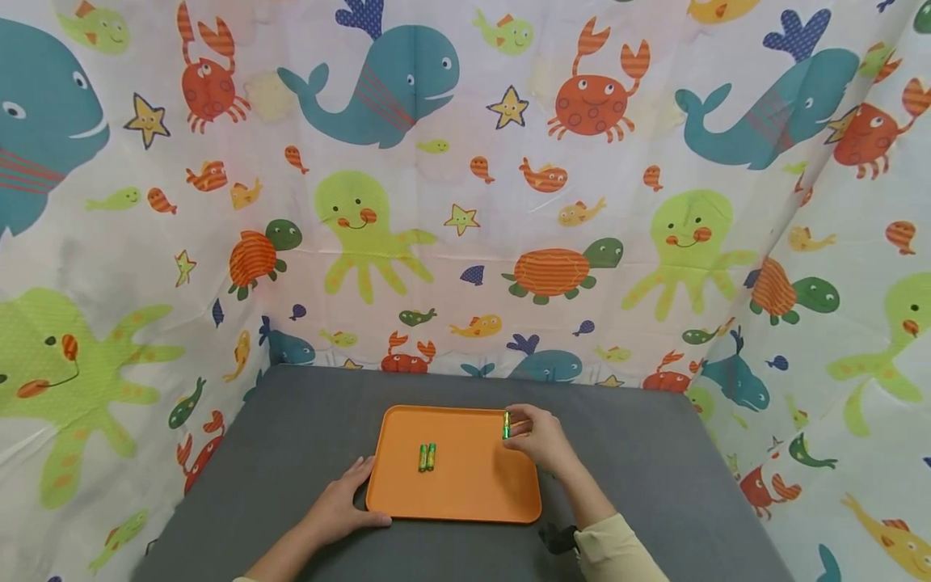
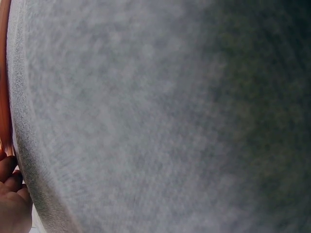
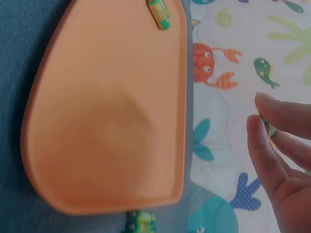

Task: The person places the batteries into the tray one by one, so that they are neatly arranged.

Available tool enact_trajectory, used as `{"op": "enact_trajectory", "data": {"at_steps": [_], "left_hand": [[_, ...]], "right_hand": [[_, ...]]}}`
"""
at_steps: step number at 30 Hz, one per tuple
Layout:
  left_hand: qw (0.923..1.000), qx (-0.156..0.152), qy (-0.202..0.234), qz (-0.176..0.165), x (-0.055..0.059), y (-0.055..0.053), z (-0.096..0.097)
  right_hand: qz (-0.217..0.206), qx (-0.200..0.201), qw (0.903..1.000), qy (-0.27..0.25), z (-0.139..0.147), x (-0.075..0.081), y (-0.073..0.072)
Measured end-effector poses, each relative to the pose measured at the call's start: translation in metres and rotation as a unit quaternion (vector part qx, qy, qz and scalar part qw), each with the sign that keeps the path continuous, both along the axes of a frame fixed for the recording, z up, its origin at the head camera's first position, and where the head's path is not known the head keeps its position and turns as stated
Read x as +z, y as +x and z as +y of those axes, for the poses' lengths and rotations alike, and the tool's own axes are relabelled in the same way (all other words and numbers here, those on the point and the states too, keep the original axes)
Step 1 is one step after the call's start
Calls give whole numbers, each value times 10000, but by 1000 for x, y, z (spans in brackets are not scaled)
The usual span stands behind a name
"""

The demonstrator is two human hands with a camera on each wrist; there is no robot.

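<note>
An orange tray lies on the grey table. Two green-and-yellow batteries sit side by side on its left half; one battery shows at the top of the right wrist view. My right hand pinches another battery between thumb and fingertips, held upright above the tray's right side. At the tray's front left corner rests my left hand, its fingers along the left edge and its thumb at the front edge. The left wrist view catches only some fingers beside the orange rim.
More green batteries lie on the table just past the tray's edge, mostly hidden by the right hand in the head view. Curtains printed with sea animals stand behind and on both sides of the table.
</note>
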State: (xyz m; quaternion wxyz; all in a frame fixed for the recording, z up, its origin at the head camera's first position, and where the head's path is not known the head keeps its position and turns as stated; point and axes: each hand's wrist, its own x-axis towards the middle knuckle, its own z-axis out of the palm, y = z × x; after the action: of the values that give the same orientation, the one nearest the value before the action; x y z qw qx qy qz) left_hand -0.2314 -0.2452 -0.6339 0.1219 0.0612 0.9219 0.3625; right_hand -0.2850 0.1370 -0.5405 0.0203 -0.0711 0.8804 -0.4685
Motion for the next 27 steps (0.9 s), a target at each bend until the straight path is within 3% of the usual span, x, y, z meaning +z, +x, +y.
{"op": "enact_trajectory", "data": {"at_steps": [8, 17, 27], "left_hand": [[10000, -21, 7, 31, 5, 2, 1], [10000, -65, -48, 29, 4, 2, 1], [10000, -69, -45, 30, 5, 3, 1]], "right_hand": [[-129, 377, 9991, -108, -18, -6, -3], [-224, 744, 9966, -256, -36, -20, -5], [-269, 655, 9969, -340, -58, -30, -4]]}}
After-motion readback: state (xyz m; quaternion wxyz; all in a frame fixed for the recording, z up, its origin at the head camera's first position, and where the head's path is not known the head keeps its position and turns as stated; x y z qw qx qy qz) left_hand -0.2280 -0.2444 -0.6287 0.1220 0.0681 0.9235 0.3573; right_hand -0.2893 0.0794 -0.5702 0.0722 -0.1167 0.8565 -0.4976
